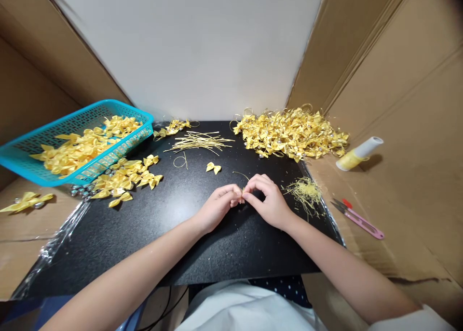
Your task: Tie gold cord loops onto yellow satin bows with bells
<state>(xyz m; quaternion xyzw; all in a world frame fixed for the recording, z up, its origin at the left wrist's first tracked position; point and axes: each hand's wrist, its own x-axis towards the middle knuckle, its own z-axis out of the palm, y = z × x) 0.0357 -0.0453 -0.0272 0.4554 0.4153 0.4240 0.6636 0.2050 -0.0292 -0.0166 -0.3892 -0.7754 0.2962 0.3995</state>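
The left (216,205) and right hands (270,201) pinch a thin gold cord (241,174) near a yellow bow (213,167).

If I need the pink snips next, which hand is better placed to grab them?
Right, I'd judge. The pink snips lie right of the black board, nearer the right hand; the left hand would likely cross over the right forearm. Both hands meet at a thin yellow strand.
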